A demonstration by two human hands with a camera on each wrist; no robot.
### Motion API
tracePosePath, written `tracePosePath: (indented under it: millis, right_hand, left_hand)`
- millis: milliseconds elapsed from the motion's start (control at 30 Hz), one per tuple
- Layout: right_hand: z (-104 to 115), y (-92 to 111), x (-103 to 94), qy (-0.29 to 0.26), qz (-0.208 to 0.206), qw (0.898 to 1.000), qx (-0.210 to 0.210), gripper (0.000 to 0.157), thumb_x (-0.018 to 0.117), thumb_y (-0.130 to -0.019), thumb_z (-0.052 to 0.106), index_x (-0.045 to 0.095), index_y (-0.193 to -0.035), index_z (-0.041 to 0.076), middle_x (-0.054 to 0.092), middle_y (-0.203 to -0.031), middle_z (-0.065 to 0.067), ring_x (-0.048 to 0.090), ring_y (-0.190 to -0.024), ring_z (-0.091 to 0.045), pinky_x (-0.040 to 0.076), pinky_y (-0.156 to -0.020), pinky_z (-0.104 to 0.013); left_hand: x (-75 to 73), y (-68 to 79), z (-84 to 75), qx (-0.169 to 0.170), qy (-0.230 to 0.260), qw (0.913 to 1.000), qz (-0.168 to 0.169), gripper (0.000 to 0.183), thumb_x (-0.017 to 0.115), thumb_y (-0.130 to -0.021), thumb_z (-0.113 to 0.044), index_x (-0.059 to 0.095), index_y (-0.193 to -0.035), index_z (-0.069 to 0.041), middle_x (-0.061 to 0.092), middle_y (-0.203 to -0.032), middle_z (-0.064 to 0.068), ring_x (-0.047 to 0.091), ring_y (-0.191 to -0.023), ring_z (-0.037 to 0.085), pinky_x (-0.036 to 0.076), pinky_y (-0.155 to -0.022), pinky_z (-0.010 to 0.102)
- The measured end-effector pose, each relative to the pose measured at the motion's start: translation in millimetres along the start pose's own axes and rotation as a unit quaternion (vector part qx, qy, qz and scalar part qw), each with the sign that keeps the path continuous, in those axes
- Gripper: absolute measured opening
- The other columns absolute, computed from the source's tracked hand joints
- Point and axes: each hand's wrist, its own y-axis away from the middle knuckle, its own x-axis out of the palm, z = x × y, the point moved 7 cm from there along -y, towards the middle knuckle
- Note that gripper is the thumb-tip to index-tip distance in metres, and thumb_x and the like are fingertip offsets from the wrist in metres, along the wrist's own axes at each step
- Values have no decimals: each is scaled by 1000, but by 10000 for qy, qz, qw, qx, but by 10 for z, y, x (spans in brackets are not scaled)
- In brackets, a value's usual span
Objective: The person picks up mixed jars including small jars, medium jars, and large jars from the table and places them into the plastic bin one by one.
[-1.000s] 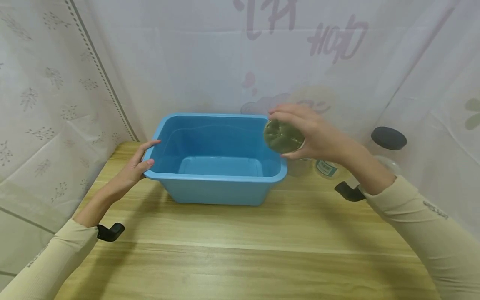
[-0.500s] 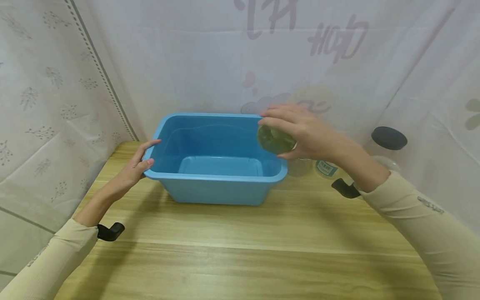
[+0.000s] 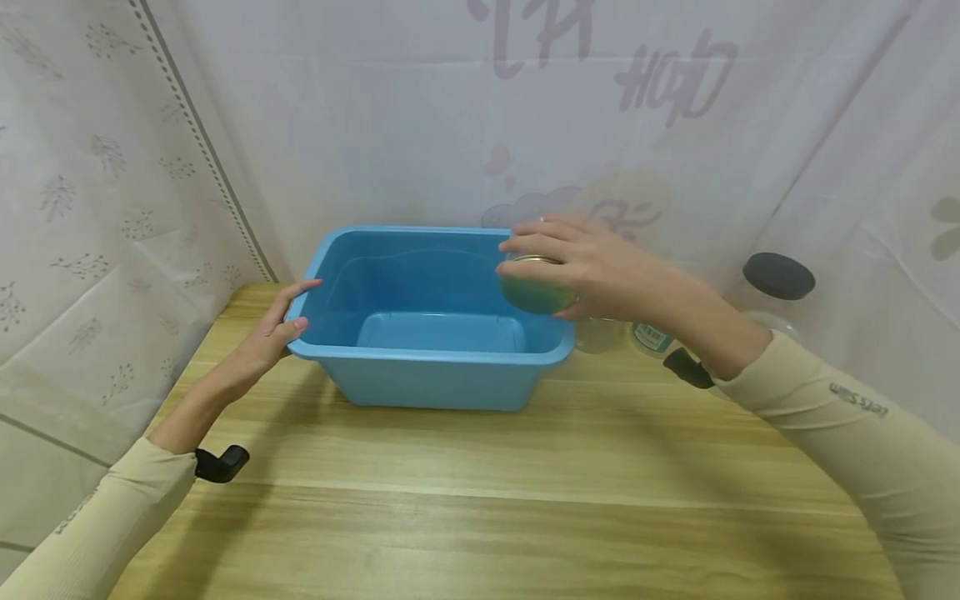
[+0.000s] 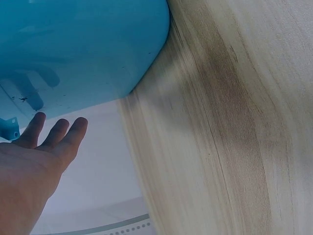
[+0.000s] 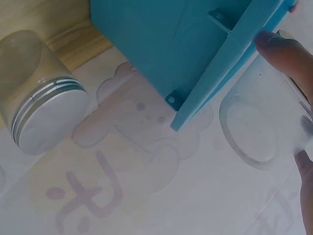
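Right of centre in the head view, the right hand [image 3: 585, 271] grasps a jar [image 3: 534, 294], shifted slightly leftward since 0.5 s ago and turned so that a gold-toned edge shows. The jar now lies farther over the blue tub [image 3: 431, 357], seemingly not yet lowered. At centre left, the left hand [image 3: 262, 335] grips the rim, apparently steadying it. Right and far edges run near the jar; room opens toward mid-frame.
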Motion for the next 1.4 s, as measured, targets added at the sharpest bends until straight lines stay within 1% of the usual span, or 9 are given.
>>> tracePosePath:
  millis: [267, 467, 567, 667, 800, 900, 1000, 1100, 1400]
  right_hand:
    - [61, -43, 1, 539, 384, 9977, -167, 108, 104, -53, 29, 52, -145, 8, 48, -147, -17, 39, -138, -38, 29, -111, -53]
    - [36, -61, -3, 807, 501, 9954, -153, 114, 103, -53, 32, 47, -150, 12, 43, -152, -17, 34, -142, -38, 25, -114, -51]
    - [-18, -46, -30, 751, 414, 9963, -29, 115, 102, -55, 37, 44, -152, 14, 39, -155, -18, 31, -143, -38, 23, -115, -51]
    - [-82, -2, -73, 428, 222, 9987, 176, 109, 99, -62, 40, 44, -152, 13, 37, -157, -17, 31, -143, -39, 22, -114, -54]
    - [-153, 82, -140, 90, -51, 9989, 453, 100, 94, -69, 42, 46, -152, 14, 35, -159, -15, 31, -143, -41, 23, -113, -56]
    - [-191, 137, -184, 38, -206, 9979, 610, 90, 84, -79, 50, 47, -152, 14, 35, -159, -13, 32, -143, -40, 24, -113, -57]
    - [-216, 190, -217, 0, -338, 9967, 734, 82, 68, -89, 61, 47, -152, 14, 36, -159, -13, 33, -142, -41, 25, -112, -57]
    - [-241, 258, -229, 20, -406, 9953, 876, 81, 56, -92, 68, 47, -153, 15, 36, -159, -13, 34, -141, -40, 25, -112, -57]
    - [-377, 563, -219, -271, -601, 9884, 1372, 82, 63, -91, 62, 46, -153, 11, 36, -159, -13, 35, -142, -37, 26, -112, -56]
  left_hand:
    - [-11, 0, 2, 32, 35, 10000, -22, 57, 39, -108, -25, 19, -161, -29, -12, -166, 3, 1, -146, 44, 15, -99, 80]
    - [-3, 0, -21, 83, 145, 9999, -29, 56, 38, -109, -23, 19, -161, -30, -12, -166, 5, 12, -141, 45, 20, -101, 74]
    - [-1, -1, -22, 67, 120, 9999, -18, 55, 38, -109, -24, 19, -160, -31, -10, -165, 6, 20, -137, 44, 25, -100, 68]
    - [-4, -2, -16, 38, 77, 10000, -29, 55, 37, -109, -26, 19, -160, -32, -9, -165, 5, 26, -133, 43, 29, -99, 63]
    - [-11, -6, -2, 18, 90, 9999, -46, 55, 37, -109, -27, 19, -160, -33, -9, -165, 5, 27, -133, 42, 28, -100, 64]
    - [-11, -5, 6, 13, 146, 9999, -38, 55, 37, -109, -26, 20, -160, -33, -10, -165, 4, 23, -135, 43, 25, -101, 68]
    - [-9, -4, 8, 18, 176, 9998, -30, 55, 38, -109, -25, 20, -160, -32, -12, -165, 4, 16, -139, 44, 21, -101, 72]
    - [-5, -5, 4, 25, 192, 9998, -35, 55, 39, -109, -25, 20, -160, -32, -13, -166, 4, 13, -140, 45, 19, -101, 74]
    - [1, -8, 2, 47, 313, 9995, -47, 56, 39, -109, -23, 20, -160, -32, -11, -165, 4, 16, -138, 46, 22, -100, 71]
